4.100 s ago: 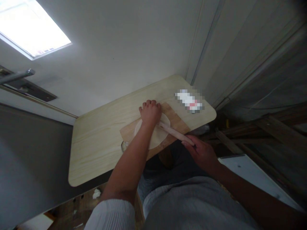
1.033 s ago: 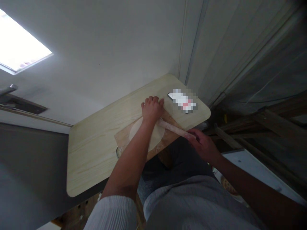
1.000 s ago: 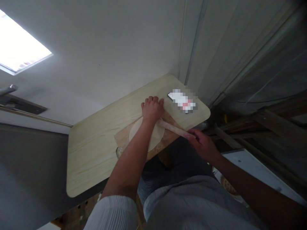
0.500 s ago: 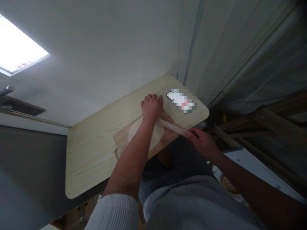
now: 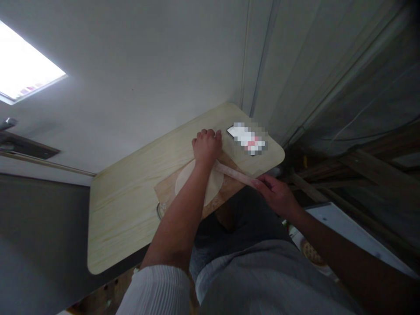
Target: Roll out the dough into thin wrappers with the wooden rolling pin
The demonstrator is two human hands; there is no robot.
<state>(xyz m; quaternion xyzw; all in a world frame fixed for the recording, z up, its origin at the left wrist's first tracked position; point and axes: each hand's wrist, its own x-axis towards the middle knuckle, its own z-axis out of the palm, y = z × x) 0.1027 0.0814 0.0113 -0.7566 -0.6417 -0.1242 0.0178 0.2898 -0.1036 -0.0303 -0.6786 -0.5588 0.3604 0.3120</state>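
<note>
A pale rolling pin (image 5: 236,173) lies slantwise over the far right part of a thin, round sheet of dough (image 5: 215,189). The dough is spread on a floured wooden board (image 5: 231,188). My right hand (image 5: 277,193) is closed around the near right end of the pin. At the board's far side, my left hand (image 5: 207,146) has its fingers curled, with the pin running in under its heel; the pin's far end is hidden there. My left forearm covers the middle of the dough.
The board rests on a light wood-grain table (image 5: 131,205) against a white wall. A phone (image 5: 246,138) with a blurred screen lies at the table's right. A metal loop (image 5: 159,211) shows at the board's left end. Low on the right are a white-topped surface (image 5: 348,232) and a round patterned item (image 5: 311,253).
Hands, pin and dough keep the same places. Only the whole view has shifted very slightly.
</note>
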